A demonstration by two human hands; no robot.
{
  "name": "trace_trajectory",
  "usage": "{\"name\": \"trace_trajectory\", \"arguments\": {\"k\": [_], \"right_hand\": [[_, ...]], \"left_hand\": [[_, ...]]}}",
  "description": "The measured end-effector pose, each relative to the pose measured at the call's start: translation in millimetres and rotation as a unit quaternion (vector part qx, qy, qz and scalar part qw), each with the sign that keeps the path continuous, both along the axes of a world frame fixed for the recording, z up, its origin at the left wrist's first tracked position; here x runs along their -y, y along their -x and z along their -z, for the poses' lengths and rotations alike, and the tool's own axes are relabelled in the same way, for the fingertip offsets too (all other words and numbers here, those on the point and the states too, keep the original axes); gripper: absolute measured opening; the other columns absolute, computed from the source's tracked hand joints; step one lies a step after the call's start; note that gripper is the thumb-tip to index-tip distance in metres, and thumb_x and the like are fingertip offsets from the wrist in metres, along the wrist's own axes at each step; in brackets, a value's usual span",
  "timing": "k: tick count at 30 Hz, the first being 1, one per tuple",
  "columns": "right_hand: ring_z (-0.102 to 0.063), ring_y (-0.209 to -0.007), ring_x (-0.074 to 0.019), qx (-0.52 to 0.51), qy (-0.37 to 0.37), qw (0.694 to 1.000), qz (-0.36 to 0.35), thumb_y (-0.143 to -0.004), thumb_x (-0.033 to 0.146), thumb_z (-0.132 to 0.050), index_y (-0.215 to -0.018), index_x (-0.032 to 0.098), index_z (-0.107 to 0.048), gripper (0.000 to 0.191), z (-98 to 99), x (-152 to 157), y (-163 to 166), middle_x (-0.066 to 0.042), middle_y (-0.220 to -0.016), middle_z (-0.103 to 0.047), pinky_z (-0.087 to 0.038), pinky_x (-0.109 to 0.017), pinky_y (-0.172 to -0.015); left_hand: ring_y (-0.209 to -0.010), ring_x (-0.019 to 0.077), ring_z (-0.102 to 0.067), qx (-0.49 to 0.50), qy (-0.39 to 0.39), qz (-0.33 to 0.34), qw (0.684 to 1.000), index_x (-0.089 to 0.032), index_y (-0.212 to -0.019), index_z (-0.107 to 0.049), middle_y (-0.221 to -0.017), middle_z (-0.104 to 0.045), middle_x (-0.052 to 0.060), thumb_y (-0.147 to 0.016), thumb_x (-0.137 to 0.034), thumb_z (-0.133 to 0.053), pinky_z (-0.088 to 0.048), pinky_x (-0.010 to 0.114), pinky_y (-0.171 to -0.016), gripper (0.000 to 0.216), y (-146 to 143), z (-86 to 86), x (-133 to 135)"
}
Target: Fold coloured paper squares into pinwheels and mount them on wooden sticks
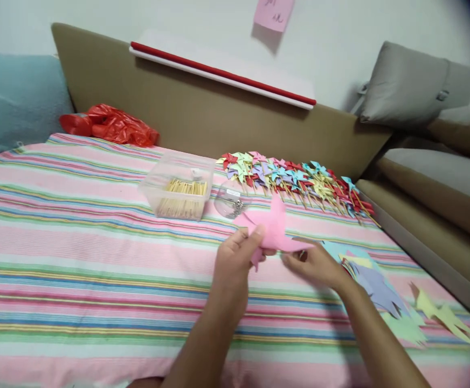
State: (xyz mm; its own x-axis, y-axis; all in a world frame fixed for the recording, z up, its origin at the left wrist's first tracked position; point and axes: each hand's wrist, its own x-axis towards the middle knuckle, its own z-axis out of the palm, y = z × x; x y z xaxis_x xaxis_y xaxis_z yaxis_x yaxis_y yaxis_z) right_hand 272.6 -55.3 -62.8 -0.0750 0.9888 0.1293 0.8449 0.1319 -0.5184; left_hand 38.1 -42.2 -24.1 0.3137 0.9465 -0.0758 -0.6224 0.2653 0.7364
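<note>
A pink paper pinwheel cutout [273, 229] with pointed, slit corners is held up above the striped cloth. My left hand [239, 250] is closed on its left side, thumb on top and fingers underneath. My right hand [316, 264] is at the paper's right point, its thumb and fingers curled together; what they hold, if anything, is too blurred to make out. Just behind the paper stands a round clear container [230, 199] with small metal pieces in it. To its left is a clear plastic box [148, 188] of thin wooden sticks.
Several finished paper pinwheels on sticks [295, 177] lie at the back right. Cut paper sheets [380, 291] and a yellow cutout [441, 312] lie at right. A red plastic bag [113, 126] rests at back left, against a brown board [219, 116]. Cushions [441, 172] line the right side.
</note>
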Motion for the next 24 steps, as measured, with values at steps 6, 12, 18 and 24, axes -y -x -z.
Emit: {"name": "trace_trajectory", "arguments": {"k": [6,12,18,24], "right_hand": [[-0.063,-0.073,-0.0181,-0.052,-0.033,0.997,0.049,-0.093,0.035,-0.054,-0.099,0.02,-0.064,0.019,26.0,30.0,-26.6,-0.004,-0.089,-0.069,-0.049,-0.03,-0.065],[-0.065,-0.093,-0.0204,-0.067,-0.049,0.996,0.04,-0.097,0.03,-0.049,-0.098,0.022,-0.071,0.023,19.5,31.5,-29.4,-0.006,-0.101,-0.071,-0.049,-0.033,-0.08],[-0.063,-0.075,-0.0172,-0.048,-0.039,0.998,0.025,-0.084,0.023,-0.07,-0.093,0.021,-0.072,0.01,30.5,17.1,-24.0,-0.004,-0.091,-0.069,-0.05,-0.03,-0.07],[-0.063,-0.11,-0.0293,0.005,-0.058,0.998,0.036,-0.095,0.018,-0.051,-0.118,0.021,-0.069,0.029,35.1,32.8,-6.7,-0.013,-0.116,-0.07,-0.05,-0.047,-0.095]], "left_hand": [[-0.065,0.0094,-0.062,-0.037,0.018,-0.044,0.998,-0.014,-0.08,-0.071,-0.071,-0.068,-0.001,-0.073,-0.034,-0.085,-0.044,0.02,-0.063,0.025,-10.1,0.0,-3.5],[-0.059,0.0083,-0.06,-0.097,-0.01,-0.057,0.994,-0.015,-0.071,-0.067,-0.063,-0.062,-0.004,-0.071,-0.034,-0.086,-0.044,0.02,-0.063,0.027,-32.1,1.0,-0.9],[-0.058,0.0078,-0.06,-0.14,-0.013,-0.038,0.989,-0.015,-0.069,-0.064,-0.059,-0.058,-0.006,-0.071,-0.036,-0.086,-0.043,0.019,-0.063,0.031,-54.9,15.0,-3.6],[-0.059,0.0078,-0.06,-0.147,0.005,-0.032,0.989,-0.013,-0.074,-0.068,-0.062,-0.06,-0.005,-0.071,-0.035,-0.087,-0.045,0.018,-0.064,0.029,-56.8,22.7,-6.8]]}}
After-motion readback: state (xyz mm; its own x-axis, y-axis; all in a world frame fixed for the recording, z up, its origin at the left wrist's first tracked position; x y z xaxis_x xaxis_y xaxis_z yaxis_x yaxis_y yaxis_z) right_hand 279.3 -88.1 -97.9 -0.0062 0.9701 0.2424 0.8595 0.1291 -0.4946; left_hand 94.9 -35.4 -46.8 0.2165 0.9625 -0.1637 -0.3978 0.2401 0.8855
